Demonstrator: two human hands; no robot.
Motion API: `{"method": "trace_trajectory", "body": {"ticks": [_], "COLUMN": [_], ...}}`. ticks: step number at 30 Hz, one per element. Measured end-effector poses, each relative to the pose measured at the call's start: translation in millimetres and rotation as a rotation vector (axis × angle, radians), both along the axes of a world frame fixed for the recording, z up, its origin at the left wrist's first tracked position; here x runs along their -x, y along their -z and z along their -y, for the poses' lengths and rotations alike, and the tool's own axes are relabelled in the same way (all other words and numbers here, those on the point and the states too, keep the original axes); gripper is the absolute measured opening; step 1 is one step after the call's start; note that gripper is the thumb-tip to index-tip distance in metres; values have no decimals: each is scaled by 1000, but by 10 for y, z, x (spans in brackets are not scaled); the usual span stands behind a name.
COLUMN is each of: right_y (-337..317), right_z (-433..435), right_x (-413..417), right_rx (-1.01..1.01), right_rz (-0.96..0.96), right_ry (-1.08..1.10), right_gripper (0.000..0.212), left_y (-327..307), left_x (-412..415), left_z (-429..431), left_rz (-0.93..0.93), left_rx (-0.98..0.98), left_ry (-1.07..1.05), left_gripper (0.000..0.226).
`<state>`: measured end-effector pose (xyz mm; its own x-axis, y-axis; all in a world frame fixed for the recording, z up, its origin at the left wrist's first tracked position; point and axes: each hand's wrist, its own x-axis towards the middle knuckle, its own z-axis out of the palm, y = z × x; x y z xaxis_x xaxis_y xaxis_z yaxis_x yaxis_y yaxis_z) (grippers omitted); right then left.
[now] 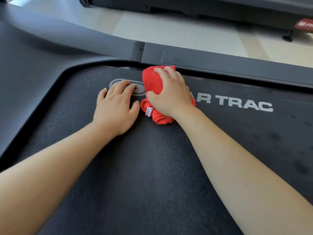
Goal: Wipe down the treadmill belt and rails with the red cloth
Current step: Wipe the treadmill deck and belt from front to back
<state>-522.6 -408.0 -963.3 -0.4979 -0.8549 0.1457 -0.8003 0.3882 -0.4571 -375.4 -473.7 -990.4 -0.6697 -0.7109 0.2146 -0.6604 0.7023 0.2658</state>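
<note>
Right hand (171, 92) grips bunched red cloth (150, 82), palm down on top, fingers curled over far edge, thumb hooked on the 9 o'clock side; the hand hides most of the cloth, only its left strip and a rolled end at 6 o'clock show. White tag (149, 111) sticks out near the thumb base, print unreadable. Cloth sits on belt (144, 167) at the far edge, just touching the gap under the rail (220, 63) at 12 o'clock. Lettering (243, 106) at 3 o'clock is partly covered by hand and cloth, only "R TRAC" readable. Left hand (115, 109) at 9 o'clock of cloth, flat on belt, fingers straight and spread, holding nothing, thumb nearly touching cloth; fingertips cover part of oval logo (116, 82). Both forearms bare, running off the bottom edge. Beyond rail, pale floor (169, 26); second machine (220, 9) at 1 o'clock, cut off by frame top, its red label blurred.
</note>
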Motion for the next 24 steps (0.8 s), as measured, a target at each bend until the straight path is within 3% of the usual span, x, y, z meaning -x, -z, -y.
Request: {"method": "trace_trajectory", "body": {"ticks": [10, 15, 24], "right_y": [-33, -30, -16], "right_z": [-1535, -2390, -3165], "right_x": [-527, -680, -1104], "right_rx": [-15, -77, -49], "right_rz": [-39, -22, -22], "right_ry": [14, 35, 225], "right_gripper": [65, 65, 66], "left_y": [-144, -128, -108], "left_x": [-85, -466, -907], "left_z": [-428, -1258, -2285], "left_rz": [102, 174, 215], "left_rx": [0, -32, -63], "left_ry": [-15, 171, 325], "left_gripper": [48, 57, 60]}}
